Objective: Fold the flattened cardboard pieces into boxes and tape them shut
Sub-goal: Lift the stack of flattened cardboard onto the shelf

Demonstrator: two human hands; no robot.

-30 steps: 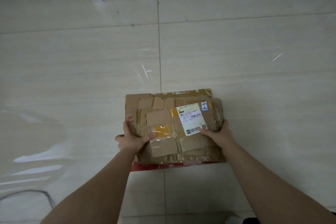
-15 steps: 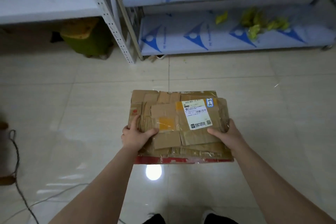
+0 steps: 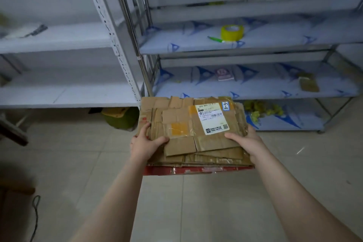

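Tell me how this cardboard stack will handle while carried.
The stack is loose, uneven sheets, so it will probably slide apart unless the left hand and right hand clamp both edges. Held level without sagging, it seems fairly stiff and light.

Two bare forearms showed, uncovered as far back toward the elbows as the view reached. The left hand (image 3: 144, 146), left of the cardboard stack (image 3: 196, 124), and the right hand (image 3: 247, 141), right of it, were bare as well. The nails were too blurred to make out.
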